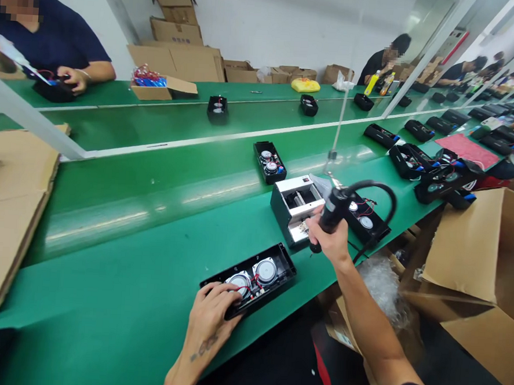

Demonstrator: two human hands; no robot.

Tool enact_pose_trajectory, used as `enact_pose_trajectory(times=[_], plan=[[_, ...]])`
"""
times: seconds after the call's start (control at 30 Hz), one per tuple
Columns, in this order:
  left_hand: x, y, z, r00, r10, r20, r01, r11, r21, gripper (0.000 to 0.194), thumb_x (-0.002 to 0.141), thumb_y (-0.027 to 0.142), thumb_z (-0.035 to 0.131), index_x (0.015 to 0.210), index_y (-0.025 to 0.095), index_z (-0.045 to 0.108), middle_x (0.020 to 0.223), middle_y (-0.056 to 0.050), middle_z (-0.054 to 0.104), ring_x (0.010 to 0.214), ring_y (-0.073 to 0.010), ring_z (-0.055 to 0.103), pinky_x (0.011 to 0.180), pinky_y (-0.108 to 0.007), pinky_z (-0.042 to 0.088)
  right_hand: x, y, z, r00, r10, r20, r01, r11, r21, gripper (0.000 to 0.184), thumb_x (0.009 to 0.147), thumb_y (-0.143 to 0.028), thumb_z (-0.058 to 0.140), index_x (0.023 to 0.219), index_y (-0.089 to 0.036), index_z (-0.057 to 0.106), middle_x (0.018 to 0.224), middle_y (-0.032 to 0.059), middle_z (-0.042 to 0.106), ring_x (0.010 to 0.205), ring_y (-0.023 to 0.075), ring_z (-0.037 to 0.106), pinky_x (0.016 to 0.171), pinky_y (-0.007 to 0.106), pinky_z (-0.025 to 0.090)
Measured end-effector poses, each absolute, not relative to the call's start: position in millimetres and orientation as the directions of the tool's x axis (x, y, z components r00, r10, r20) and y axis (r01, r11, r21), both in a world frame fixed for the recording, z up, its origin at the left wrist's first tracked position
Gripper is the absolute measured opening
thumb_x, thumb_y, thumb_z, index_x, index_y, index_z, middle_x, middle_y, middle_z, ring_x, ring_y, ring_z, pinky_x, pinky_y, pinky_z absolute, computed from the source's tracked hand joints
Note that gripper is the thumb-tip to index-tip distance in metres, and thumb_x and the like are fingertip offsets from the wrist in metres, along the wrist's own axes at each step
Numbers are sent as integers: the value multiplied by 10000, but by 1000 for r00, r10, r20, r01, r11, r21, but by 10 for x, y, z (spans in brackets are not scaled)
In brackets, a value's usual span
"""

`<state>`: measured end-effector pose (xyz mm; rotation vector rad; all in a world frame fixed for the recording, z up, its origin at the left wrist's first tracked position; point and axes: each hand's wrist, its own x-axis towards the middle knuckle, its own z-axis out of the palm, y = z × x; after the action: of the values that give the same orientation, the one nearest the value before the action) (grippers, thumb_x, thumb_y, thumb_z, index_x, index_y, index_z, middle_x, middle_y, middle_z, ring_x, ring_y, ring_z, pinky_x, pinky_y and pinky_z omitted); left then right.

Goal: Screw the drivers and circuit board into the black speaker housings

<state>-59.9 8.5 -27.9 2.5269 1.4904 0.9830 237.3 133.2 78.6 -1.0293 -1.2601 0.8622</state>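
Fingers [218, 292] of the left hand [209, 313] are pressed, spread, on an open black speaker case [279, 263] lying on the green belt [102, 299]: it looks light and stiff, its cones [265, 271] fragile, so the rim suits holding. A power screwdriver [332, 211] is clenched in the right hand [328, 238] just beyond the case.

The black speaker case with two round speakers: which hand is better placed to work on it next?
Left, probably: the left hand rests on the black speaker case, while the right hand grips a corded electric screwdriver.

The green conveyor belt [116, 288] at my bench carried open black speaker housings [256, 279], with a black-and-white fixture [293, 209] between two of them.
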Motion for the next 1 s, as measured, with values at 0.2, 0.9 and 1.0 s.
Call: enact_pose_trajectory(times=[0.2, 0.9, 1.0], plan=[[-586, 98, -246, 327, 796, 509, 764, -540, 353, 20, 928, 248, 673, 942, 259, 680, 974, 3, 818, 877, -204, 763, 938, -397, 472, 2094, 759, 770, 80, 919, 386, -375, 386, -843, 290, 994, -267, 703, 1221, -289, 524, 608, -124, 500, 399, 93, 441, 418, 246, 390], [-559, 97, -183, 324, 789, 521, 748, -551, 370, 36, 940, 234, 655, 943, 255, 683, 953, 8, 822, 872, -195, 771, 949, -398, 473, 1687, 639, 565, 12, 923, 383, -305, 369, -878, 260, 1022, -354, 662, 1210, -314, 488, 589, -126, 484, 386, 109, 429, 413, 267, 392], [-550, 99, -179, 325, 787, 525, 750, -553, 363, 39, 954, 240, 642, 938, 260, 672, 952, 7, 822, 873, -194, 773, 942, -402, 470, 1681, 640, 514, 9, 916, 401, -310, 384, -870, 258, 1028, -320, 660, 1220, -319, 488, 591, -130, 481, 395, 105, 434, 422, 257, 399]])
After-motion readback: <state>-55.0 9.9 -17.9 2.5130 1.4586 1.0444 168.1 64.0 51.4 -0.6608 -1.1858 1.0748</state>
